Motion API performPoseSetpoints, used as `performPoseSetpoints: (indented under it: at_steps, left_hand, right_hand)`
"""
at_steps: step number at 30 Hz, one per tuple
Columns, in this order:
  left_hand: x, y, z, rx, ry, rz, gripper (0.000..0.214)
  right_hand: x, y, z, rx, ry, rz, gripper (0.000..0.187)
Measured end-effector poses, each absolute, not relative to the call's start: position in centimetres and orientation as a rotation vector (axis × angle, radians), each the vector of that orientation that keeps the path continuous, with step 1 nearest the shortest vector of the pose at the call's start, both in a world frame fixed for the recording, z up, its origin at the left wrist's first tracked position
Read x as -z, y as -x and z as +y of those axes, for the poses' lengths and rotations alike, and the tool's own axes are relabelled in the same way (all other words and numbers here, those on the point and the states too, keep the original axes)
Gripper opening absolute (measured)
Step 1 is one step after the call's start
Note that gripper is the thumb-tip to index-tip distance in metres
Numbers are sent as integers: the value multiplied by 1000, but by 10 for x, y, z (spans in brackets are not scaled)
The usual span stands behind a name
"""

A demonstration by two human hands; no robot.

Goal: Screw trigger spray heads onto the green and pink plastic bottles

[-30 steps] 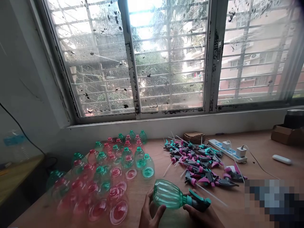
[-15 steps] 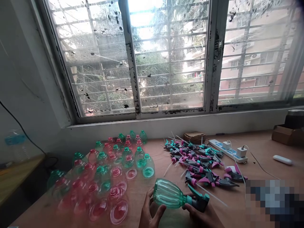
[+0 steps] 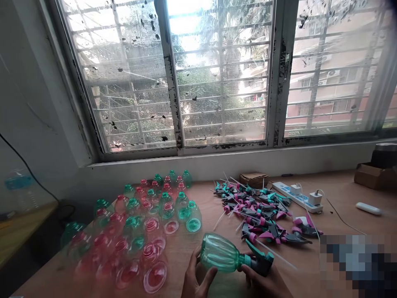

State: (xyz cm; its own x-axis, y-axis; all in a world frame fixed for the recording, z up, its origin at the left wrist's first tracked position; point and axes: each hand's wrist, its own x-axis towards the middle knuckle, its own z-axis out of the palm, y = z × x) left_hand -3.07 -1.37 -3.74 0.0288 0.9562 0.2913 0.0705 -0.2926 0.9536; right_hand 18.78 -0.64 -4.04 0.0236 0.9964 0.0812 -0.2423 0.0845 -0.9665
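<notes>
A green ribbed spray bottle [image 3: 219, 252] lies sideways in the air between my two hands, its base to the left. My left hand [image 3: 198, 275] is closed round the base end, thumb in front. On the neck side, my right hand [image 3: 263, 281] grips the collar of the black and teal spray head [image 3: 262, 260], which sits on the bottle's neck. Part of the right fingers is hidden behind the head. Just beyond lies a heap of loose trigger spray heads [image 3: 254, 207] in purple, teal and black, with thin white tubes.
Several open pink and green bottles [image 3: 151, 225] stand on the left of the wooden table [image 3: 182, 244]. Behind the spray heads are a cardboard piece [image 3: 254, 179] and a white power strip [image 3: 296, 196] with plugged chargers. A white stick-like object [image 3: 368, 208] and a brown box [image 3: 374, 176] lie at right.
The right hand's fingers have shifted slightly at the spray head's collar. The bottle and my left hand stay in nearly the same place.
</notes>
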Motion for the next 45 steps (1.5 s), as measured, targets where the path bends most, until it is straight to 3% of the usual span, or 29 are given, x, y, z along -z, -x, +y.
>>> performPoseSetpoints:
  at_steps: [17, 24, 37, 45]
  left_hand:
    - [40, 30, -16, -1430, -1448, 1150, 52]
    - [30, 32, -16, -1539, -1682, 1237, 50]
    - [39, 32, -13, -1444, -1579, 1254, 48]
    - [45, 29, -13, -1430, -1555, 1209, 61]
  right_hand:
    - [36, -191, -9, -1150, 1006, -1139, 45]
    - [24, -192, -10, -1263, 975, -981, 47]
    - [35, -193, -5, -1239, 988, -1079, 46]
    - [45, -188, -4, -1206, 1023, -1038, 48]
